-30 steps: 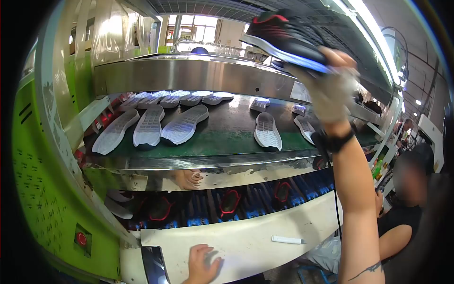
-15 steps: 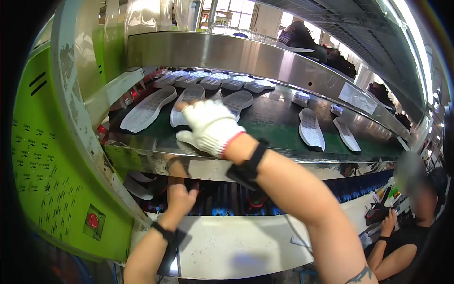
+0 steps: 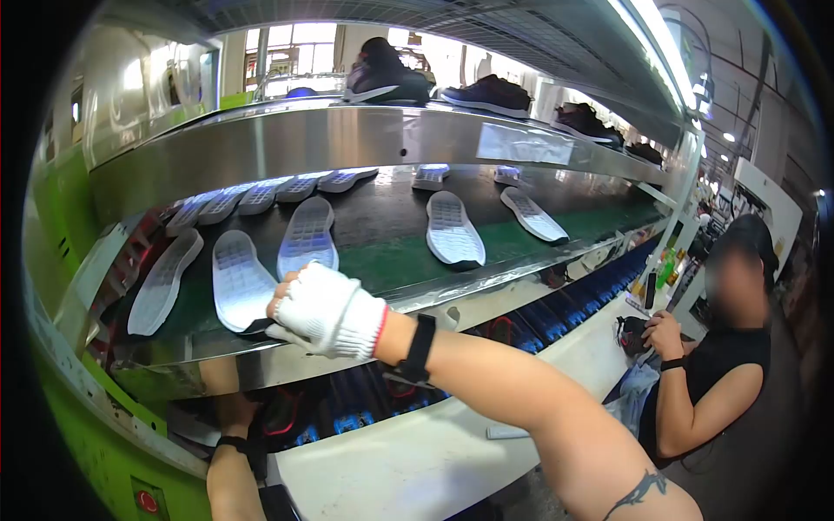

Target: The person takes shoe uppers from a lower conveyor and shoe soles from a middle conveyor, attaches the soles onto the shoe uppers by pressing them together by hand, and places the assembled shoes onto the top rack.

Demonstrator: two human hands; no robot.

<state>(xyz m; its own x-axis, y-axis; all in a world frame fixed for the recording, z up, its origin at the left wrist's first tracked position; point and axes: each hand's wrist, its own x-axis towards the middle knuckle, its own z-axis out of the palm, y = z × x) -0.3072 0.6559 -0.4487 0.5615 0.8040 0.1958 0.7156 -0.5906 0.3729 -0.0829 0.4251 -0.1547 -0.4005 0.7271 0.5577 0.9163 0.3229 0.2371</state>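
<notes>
My right hand [image 3: 326, 313], in a white knit glove with bare fingertips, is at the front edge of the upper belt. Its fingers curl closed at the near right edge of a pale translucent shoe sole [image 3: 239, 282]. Beside that sole, another shoe sole [image 3: 163, 282] lies to the left, and a third shoe sole [image 3: 308, 230] lies behind the glove, partly covered. Below the belt's edge, my bare left hand [image 3: 234, 412] reaches into the shaded lower level, near a dark shoe with red trim [image 3: 280, 412]. Shadow hides its fingers.
More soles [image 3: 454, 230] lie along the green belt [image 3: 382, 260], under a metal beam [image 3: 287, 143]. Dark shoes [image 3: 486, 94] stand on the shelf above. Blue-lit rollers [image 3: 530, 321] run below, beside a white ledge [image 3: 373, 469]. A co-worker [image 3: 708, 382] sits at right, holding a dark shoe.
My view has swung right and tilted. The gloved hand has come from above the middle sole to its near edge, its fingers now curled; that sole lies turned. My left hand is deeper in shadow.
</notes>
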